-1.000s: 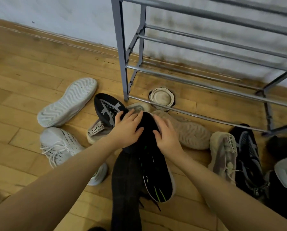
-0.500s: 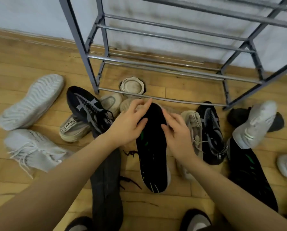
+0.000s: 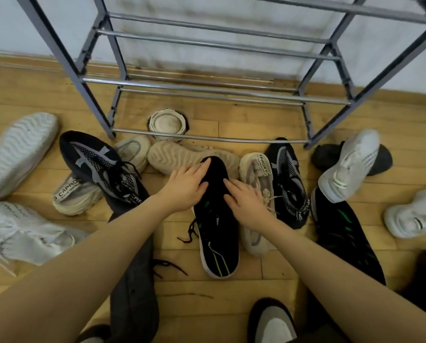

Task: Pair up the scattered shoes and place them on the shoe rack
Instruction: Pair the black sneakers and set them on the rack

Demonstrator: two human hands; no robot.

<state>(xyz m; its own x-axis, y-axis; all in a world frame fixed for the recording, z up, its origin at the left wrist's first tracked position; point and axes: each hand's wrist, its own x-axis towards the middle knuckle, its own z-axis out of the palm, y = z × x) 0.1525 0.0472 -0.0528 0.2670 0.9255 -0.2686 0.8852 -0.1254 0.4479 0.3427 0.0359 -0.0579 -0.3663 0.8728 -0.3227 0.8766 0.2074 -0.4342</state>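
Black green-striped shoe (image 3: 216,219) lies on floor before shoe rack (image 3: 207,90), crowded by beige shoe (image 3: 256,194) right and upturned beige sole (image 3: 182,157) beyond. Left hand (image 3: 184,186) and right hand (image 3: 246,201) are laid flat, fingers spread, on its heel. View has shifted rightward since earlier. Rack shelves are unoccupied.

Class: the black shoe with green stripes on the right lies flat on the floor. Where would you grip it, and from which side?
Grip the black shoe with green stripes at its near heel collar, from above: the white sneaker rests across its toe.
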